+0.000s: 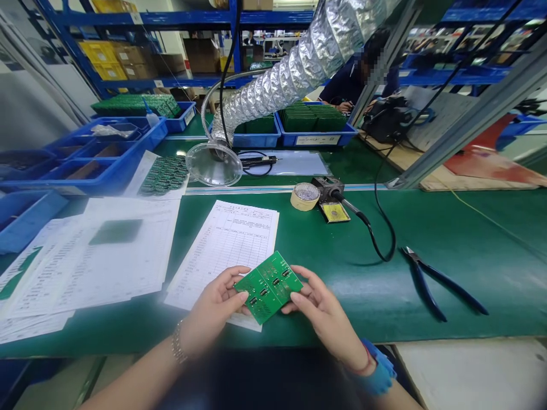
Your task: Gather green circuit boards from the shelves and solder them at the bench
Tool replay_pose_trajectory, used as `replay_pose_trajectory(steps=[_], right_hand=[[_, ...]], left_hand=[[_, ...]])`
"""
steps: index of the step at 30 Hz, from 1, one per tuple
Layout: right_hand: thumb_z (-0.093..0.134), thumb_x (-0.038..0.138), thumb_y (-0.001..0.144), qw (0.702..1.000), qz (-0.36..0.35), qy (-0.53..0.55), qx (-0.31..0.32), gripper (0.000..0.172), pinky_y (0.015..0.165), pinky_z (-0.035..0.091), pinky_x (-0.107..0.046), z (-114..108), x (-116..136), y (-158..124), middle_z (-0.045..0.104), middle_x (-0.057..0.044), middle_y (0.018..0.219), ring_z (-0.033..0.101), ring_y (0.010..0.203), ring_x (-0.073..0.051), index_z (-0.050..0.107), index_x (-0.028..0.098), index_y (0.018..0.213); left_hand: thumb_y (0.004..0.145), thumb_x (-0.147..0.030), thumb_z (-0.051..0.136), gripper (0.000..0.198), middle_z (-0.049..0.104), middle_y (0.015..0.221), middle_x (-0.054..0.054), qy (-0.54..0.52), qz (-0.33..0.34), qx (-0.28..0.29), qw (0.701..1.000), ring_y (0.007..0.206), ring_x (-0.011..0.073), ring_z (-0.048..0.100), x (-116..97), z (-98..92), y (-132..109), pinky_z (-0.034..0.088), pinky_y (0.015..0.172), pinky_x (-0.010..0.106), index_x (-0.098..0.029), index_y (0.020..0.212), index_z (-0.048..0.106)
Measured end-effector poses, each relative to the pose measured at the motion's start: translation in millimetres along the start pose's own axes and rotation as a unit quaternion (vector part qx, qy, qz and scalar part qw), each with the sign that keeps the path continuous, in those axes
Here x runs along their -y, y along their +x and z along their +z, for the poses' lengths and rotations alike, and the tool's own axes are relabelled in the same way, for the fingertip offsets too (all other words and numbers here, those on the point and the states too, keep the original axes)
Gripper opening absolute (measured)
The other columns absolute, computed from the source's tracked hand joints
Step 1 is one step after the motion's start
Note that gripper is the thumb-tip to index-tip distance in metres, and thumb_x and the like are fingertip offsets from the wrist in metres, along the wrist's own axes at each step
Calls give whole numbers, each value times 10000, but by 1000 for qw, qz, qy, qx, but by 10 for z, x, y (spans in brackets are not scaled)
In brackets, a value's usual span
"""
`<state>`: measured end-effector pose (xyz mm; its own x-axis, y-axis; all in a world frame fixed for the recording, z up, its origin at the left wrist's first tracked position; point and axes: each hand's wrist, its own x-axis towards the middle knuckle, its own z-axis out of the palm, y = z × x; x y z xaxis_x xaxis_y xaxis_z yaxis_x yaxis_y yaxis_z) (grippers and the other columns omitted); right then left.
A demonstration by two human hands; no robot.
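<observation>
A green circuit board [270, 288] with several small black components is held up over the front of the bench. Its left edge is pinched by my left hand [223, 297], thumb on top. At the right edge, my right hand [317, 304] grips it the same way, fingers partly hidden underneath. Beneath the board lies a printed form [239, 239] with a table on it. To the right, cutting pliers [431, 279] with dark blue handles rest with their handles spread. A soldering iron [348, 205] sits in its stand [331, 191], beside a roll of tape [305, 196].
Paper sheets [128, 256] cover the left of the green bench [367, 296]. Small boards [164, 173] lie behind them, near blue bins [106, 162]. A silver duct [282, 74] ends in a clear hood [213, 165]. Blue trays [316, 138] hold boards; a person [348, 80] sits beyond.
</observation>
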<state>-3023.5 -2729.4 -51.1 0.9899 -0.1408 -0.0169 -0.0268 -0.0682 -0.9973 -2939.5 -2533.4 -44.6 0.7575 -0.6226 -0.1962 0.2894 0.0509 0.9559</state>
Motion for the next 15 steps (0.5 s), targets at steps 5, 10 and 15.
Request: replay_pose_trajectory(steps=[5, 10, 15], right_hand=[[505, 362, 833, 993, 40, 111, -16, 299, 580, 502, -286, -37, -52, 84, 565, 7, 787, 591, 592, -119, 446, 220, 1089], [488, 398, 828, 996, 68, 45, -29, 276, 516, 418, -224, -290, 68, 265, 502, 36, 657, 487, 565, -97, 498, 215, 1034], [450, 386, 831, 987, 75, -86, 110, 248, 628, 438, -267, -391, 205, 560, 566, 8, 762, 521, 673, -132, 542, 202, 971]], left_hand=[[766, -360, 554, 494, 525, 1233, 99, 236, 67, -22, 969, 1111, 290, 494, 121, -67, 2, 373, 959, 478, -254, 1235, 443], [732, -368, 589, 547, 338, 1393, 44, 546, 101, 29, 831, 1309, 337, 196, 205, -409, -18, 81, 1046, 576, -306, 1258, 452], [761, -332, 558, 501, 325, 1401, 15, 599, 81, 157, 781, 1328, 283, 161, -1, -866, 6, 106, 1060, 532, -327, 1250, 452]])
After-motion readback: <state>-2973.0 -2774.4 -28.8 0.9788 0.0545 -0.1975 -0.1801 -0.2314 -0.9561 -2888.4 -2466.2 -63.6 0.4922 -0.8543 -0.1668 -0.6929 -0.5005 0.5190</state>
